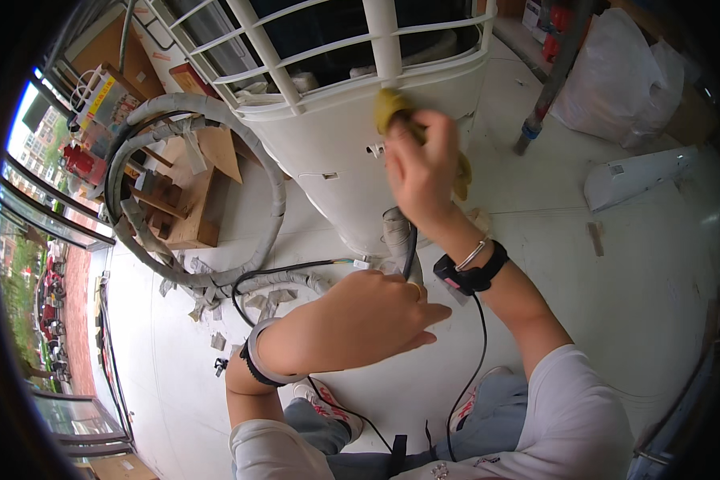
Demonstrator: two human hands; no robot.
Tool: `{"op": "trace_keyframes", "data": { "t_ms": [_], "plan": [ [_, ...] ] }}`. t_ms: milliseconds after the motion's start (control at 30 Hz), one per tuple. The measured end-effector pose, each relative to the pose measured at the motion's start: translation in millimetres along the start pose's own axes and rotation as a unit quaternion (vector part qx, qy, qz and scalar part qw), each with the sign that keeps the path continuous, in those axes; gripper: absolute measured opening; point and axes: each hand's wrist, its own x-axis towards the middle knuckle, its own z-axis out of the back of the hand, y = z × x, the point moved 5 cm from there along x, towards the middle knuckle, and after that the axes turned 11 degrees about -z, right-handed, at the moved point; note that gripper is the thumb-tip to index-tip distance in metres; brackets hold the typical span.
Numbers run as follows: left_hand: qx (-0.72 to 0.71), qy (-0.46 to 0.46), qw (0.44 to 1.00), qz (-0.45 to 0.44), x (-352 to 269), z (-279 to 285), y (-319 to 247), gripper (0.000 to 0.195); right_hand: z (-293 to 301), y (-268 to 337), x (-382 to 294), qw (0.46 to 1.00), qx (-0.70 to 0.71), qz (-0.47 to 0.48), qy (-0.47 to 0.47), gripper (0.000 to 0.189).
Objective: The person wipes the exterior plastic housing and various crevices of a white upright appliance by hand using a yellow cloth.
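Observation:
A white appliance housing point(336, 150) with a curved front and a barred grille point(336, 51) stands in front of me. My right hand point(423, 162) is raised before it, closed on a yellow cloth point(390, 108); part of the cloth lies against the housing just below the grille, and another piece shows behind the hand. The hand is slightly blurred. Nearer to me is my left hand point(360, 318), back up, with the index finger pointing right; I see nothing held in it, though its palm is hidden. A wrapped grey pipe point(396, 231) and a black cable come out low on the housing.
A large coil of wrapped hose point(279, 198) leans at left by a wooden box point(204, 222). Tape scraps point(270, 303) lie on the floor. Black cords run near my feet. At right are a metal pole point(552, 84), a white plastic bag point(612, 84) and a white panel point(636, 177).

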Motion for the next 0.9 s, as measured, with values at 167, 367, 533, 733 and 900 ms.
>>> {"op": "trace_keyframes", "data": {
  "t_ms": [167, 367, 533, 733, 900],
  "plan": [
    [0.072, -0.055, 0.982, -0.165, -26.4, 1.4, -6.8, 0.036, -50.1, 63.2, -19.0, 0.980, -0.128, 0.144, 0.042, 0.022],
    [0.110, -0.060, 0.919, -0.375, -67.2, 10.2, 5.8, 0.039, -3.5, 30.5, 5.8, 0.962, -0.197, 0.188, 0.025, 0.023],
    [0.078, -0.104, 0.914, -0.384, -105.1, 18.7, 31.9, 0.040, 45.5, -25.8, 5.2, 0.992, -0.125, 0.012, 0.015, 0.038],
    [0.008, -0.132, 0.907, -0.399, -120.4, 7.6, 61.7, 0.048, 28.1, 9.1, 4.3, 0.987, -0.098, 0.085, 0.093, 0.030],
    [0.083, -0.124, 0.952, -0.266, -123.9, 13.1, 78.7, 0.047, 13.0, 7.0, -1.2, 0.979, -0.113, 0.133, 0.104, 0.029]
  ]
}}
